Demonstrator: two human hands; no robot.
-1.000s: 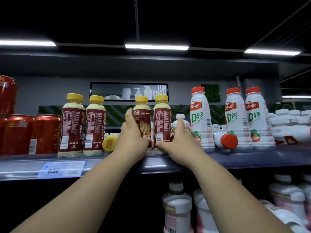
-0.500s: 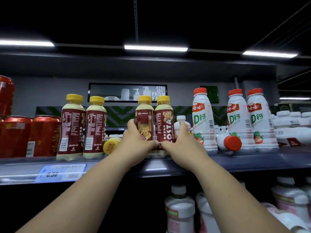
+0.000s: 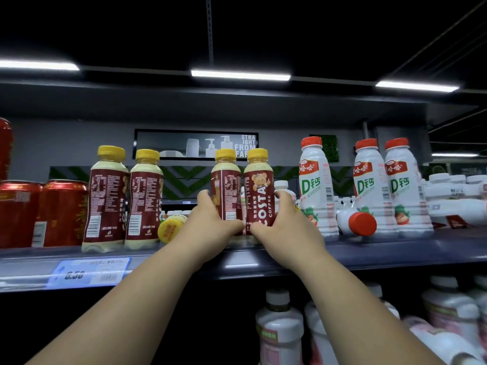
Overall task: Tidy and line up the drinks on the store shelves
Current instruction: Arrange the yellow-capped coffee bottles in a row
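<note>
While the hands hide their bases, the left hand (image 3: 210, 226) grips the back-facing bottle (image 3: 226, 185), the right hand (image 3: 286, 229) the Costa-fronted bottle (image 3: 259, 188), both seemingly upright near the shelf (image 3: 395, 255) front.

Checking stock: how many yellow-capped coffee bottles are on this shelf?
5 bottles. Two stand at the left; the left hand holds one, the right hand another; one lies cap forward between the pairs. Others may be hidden behind.
</note>
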